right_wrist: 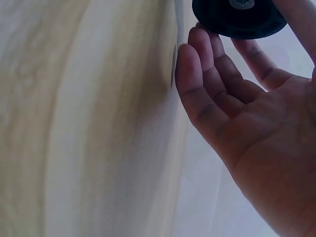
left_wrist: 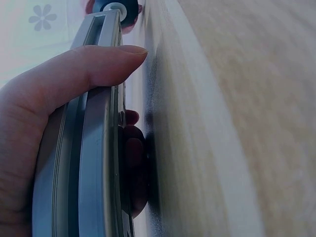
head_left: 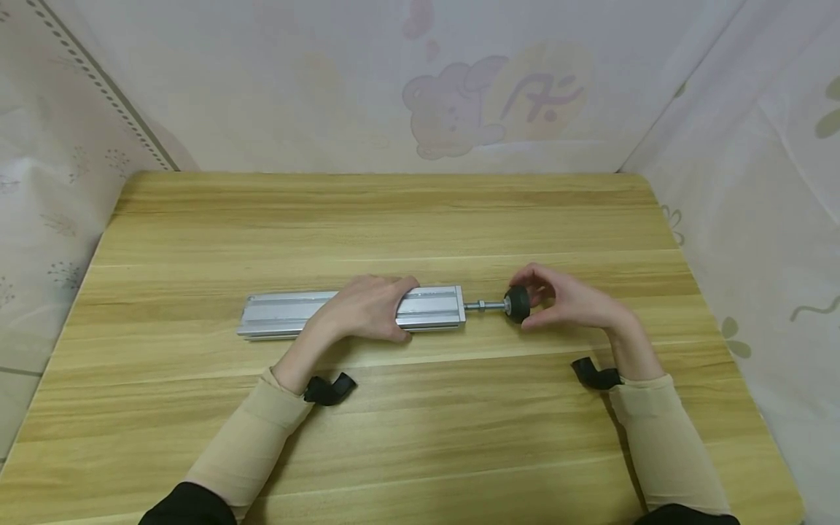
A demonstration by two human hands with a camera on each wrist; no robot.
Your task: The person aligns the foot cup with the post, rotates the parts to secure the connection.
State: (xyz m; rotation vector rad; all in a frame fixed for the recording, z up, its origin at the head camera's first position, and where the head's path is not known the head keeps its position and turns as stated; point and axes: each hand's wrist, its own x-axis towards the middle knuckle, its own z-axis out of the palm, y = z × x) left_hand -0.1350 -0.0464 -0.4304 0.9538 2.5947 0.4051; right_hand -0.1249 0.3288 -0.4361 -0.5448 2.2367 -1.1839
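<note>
A silver aluminium profile lies lengthwise on the table, grooves running along it. My left hand grips it across its middle, and the left wrist view has the thumb over one side with fingertips beneath. From the profile's right end sticks a threaded rod with a nut on it, ending in a black levelling foot. Around that foot curve the thumb and fingers of my right hand. In the right wrist view, fingertips are at the rim of the foot, whose underside shows a central screw head.
The wood-grain table is bordered by pale patterned cloth at the back and both sides. Black wrist straps stick out beside both wrists, close over the tabletop.
</note>
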